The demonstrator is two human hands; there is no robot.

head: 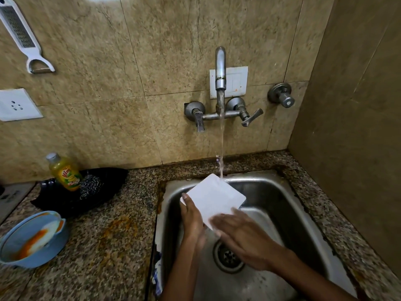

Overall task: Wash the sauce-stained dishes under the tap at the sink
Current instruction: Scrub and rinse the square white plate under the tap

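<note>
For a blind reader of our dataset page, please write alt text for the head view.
Two hands hold a white square plate under the tap's running water over a steel sink: the left hand grips its edge, the right hand lies flat on it. A sauce-stained blue bowl waits on the counter.

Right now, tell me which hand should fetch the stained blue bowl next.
Probably the left hand: the blue bowl sits on the counter on its side. The right hand lies flat on the white plate.

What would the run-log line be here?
tap running | left hand holds white plate | right hand rubs it | blue bowl stained, waiting
</note>
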